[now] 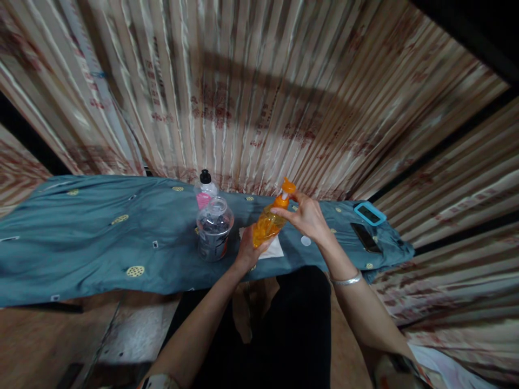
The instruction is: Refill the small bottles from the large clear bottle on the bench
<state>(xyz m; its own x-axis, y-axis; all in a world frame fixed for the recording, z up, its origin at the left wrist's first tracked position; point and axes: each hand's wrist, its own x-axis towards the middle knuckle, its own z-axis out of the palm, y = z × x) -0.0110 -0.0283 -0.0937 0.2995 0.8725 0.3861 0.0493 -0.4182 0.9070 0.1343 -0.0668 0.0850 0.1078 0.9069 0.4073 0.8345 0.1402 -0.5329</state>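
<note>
A clear pump bottle [267,224] with orange-yellow liquid and an orange pump top is tilted over the table, leaning up to the right. My left hand [248,249] is wrapped round its lower part. Up at the orange collar, my right hand [305,215] grips the neck between thumb and fingers, just below the pump head. Part of a white cloth or tissue [274,249] lies beneath the bottle, the rest hidden by my left hand and the bottle. To the left stands a clear plastic cup [214,232] with a domed lid and dark contents I cannot make out.
Behind the cup is a clear bottle [206,189] with a black cap and pink label. A white disc [305,241], a dark phone [365,237] and a blue-framed device [370,214] lie to the right on the teal tablecloth [93,232]. A pleated curtain [251,97] hangs behind.
</note>
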